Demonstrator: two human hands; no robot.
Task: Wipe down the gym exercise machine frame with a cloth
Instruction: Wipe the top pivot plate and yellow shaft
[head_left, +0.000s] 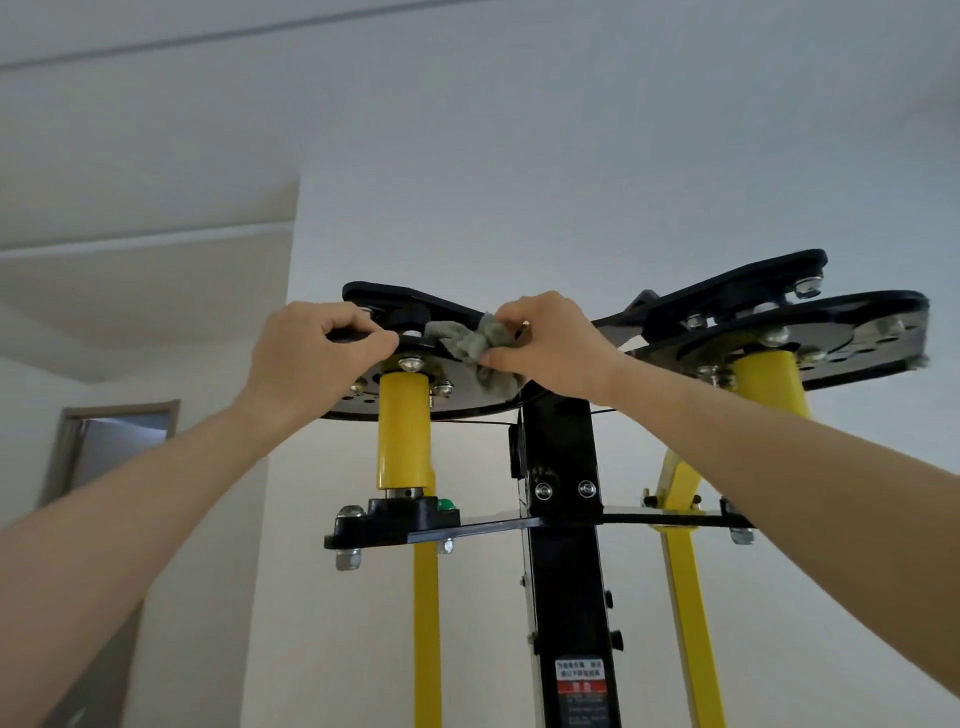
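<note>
The gym machine has a black centre post (563, 545) and yellow tubes (404, 431) that rise to black top plates (810, 332) overhead. I look up at it from below. A crumpled grey cloth (475, 345) lies against the left black plate (405, 304). My right hand (550, 345) pinches the cloth with curled fingers. My left hand (311, 353) grips the edge of the left plate beside the cloth, thumb under and fingers over. The top of the plates is hidden from me.
White walls and ceiling surround the machine. A doorway (117, 441) stands at the lower left. A black crossbar (519, 522) with bolts spans the post below my arms. A warning label (580, 680) sits low on the post.
</note>
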